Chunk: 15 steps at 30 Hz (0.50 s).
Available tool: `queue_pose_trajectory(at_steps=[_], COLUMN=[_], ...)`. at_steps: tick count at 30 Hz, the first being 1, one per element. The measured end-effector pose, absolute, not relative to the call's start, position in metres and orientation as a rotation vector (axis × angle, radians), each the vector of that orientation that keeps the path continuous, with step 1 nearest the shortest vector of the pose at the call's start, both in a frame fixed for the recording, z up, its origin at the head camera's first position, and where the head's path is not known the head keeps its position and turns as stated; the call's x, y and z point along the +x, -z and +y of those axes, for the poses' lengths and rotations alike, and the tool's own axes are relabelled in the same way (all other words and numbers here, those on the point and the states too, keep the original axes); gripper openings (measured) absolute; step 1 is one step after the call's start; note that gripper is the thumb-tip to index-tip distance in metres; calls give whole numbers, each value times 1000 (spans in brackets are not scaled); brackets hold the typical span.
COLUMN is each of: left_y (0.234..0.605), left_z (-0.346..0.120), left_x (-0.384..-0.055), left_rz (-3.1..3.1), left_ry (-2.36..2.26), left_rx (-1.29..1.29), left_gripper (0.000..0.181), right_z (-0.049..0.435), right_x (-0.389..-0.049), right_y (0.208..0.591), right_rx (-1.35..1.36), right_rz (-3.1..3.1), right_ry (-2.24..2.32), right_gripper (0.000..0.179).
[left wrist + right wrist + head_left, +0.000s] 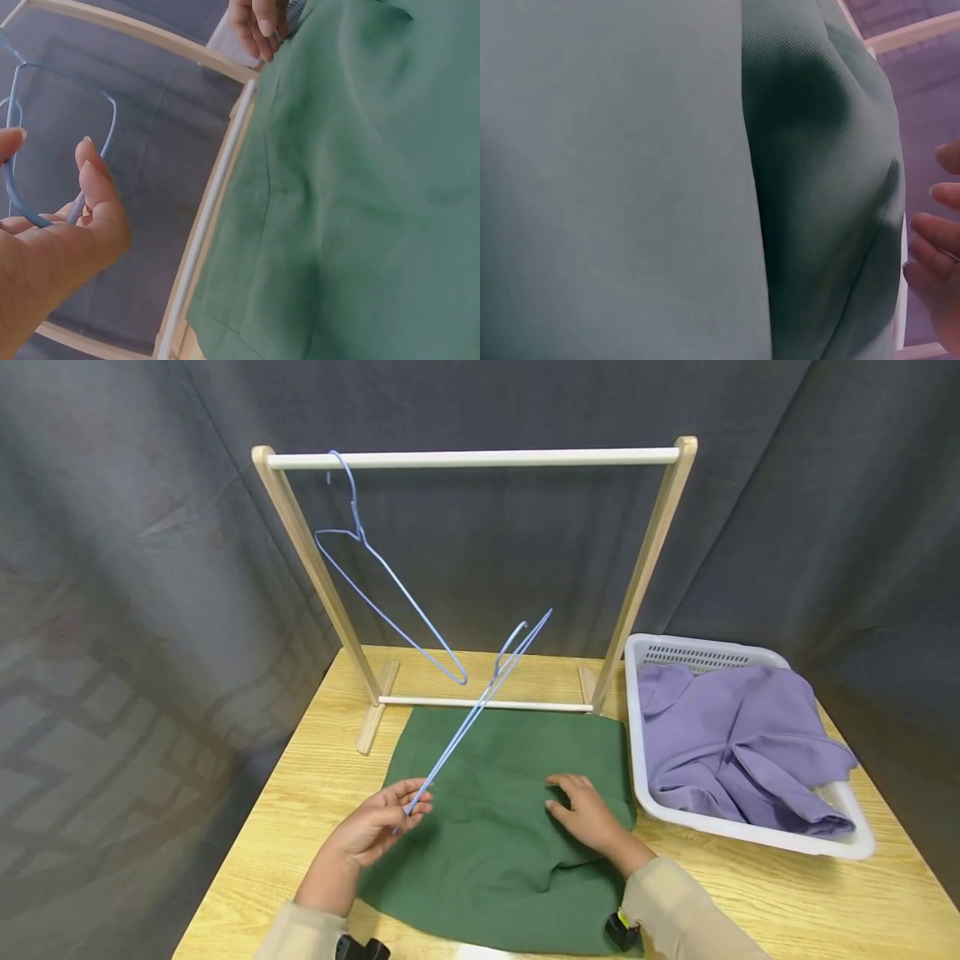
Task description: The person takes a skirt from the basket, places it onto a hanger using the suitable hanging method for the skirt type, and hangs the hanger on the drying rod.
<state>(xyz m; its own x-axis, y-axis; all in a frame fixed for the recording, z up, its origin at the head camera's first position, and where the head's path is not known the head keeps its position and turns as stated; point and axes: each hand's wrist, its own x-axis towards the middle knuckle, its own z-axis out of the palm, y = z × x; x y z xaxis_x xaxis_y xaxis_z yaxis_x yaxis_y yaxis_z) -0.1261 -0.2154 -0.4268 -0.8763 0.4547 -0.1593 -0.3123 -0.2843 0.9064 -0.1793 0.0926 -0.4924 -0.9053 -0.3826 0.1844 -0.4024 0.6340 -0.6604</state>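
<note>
My left hand grips one end of a thin light-blue wire hanger, which slants up and away to the right, hook toward the far side. In the left wrist view, fingers and thumb surround the hanger's bent end. Beneath both hands a green cloth garment lies spread on the table, with a few wrinkles at its lower right. Over the garment's right part is my right hand, fingers loosely bent and holding nothing. The right wrist view shows a raised fold of the green fabric up close.
A wooden rack with a white top bar stands at the back of the table. Another blue hanger hangs near its left end. To the right, a white plastic basket contains a purple garment. Dark curtains surround the table.
</note>
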Motion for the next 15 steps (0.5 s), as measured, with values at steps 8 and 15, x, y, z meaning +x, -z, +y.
queue_pose_trajectory(at_steps=[8,15], left_y=[435,441], left_z=[-228,-240], left_x=[-123,-118], left_rz=[1555,1628], left_ry=[-2188,-2152], left_rx=[113,51], left_gripper=[58,46], right_z=[82,74], right_x=[-182,-182], right_y=[492,491], right_rx=[632,623], right_rz=[-2916,-2934], right_ry=[-1127,-1183], right_gripper=[31,32])
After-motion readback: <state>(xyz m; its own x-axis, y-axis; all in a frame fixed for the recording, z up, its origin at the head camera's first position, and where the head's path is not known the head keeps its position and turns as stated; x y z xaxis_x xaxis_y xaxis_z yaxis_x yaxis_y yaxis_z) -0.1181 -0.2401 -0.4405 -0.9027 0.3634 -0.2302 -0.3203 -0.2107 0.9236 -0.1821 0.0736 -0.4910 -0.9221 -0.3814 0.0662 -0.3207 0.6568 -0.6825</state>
